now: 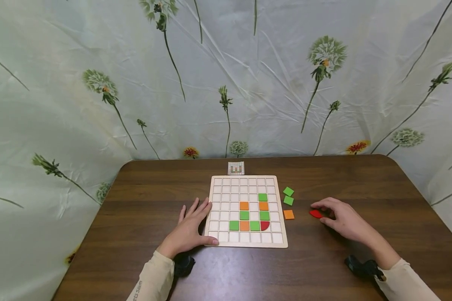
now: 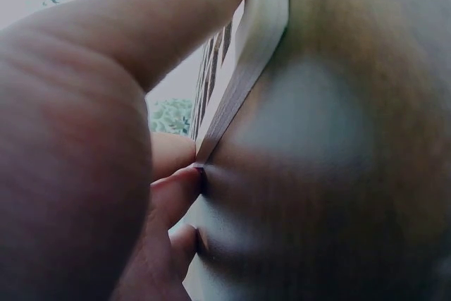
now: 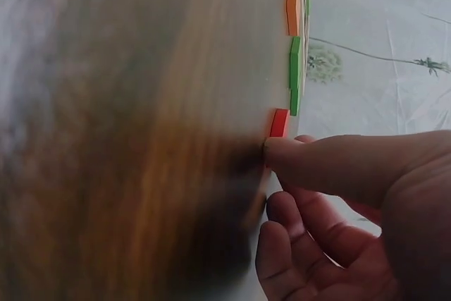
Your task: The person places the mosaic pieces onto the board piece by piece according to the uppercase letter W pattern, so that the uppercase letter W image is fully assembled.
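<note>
My left hand [image 1: 186, 232] lies at the left side of the wooden grid board [image 1: 245, 240]. Its straight fingers touch the left edge and its thumb rests on the lower left corner, seen close up along the board's rim [image 2: 243, 79] in the left wrist view. To the right of the board, my right hand [image 1: 344, 219] pinches a red tile [image 1: 316, 213] between thumb and forefinger, low over the table. In the right wrist view, the red tile [image 3: 279, 123] sticks out past the thumb; its full shape is hidden. A red quarter-round tile [image 1: 265, 225] sits in the grid.
Green tiles [image 1: 254, 225] and orange tiles [image 1: 244, 205] fill several cells of the board. Two loose green tiles [image 1: 288, 200] and one orange tile [image 1: 288, 214] lie just right of it. Behind the board is a small pattern card [image 1: 236, 168]. A flowered cloth [image 1: 267, 83] hangs behind the table.
</note>
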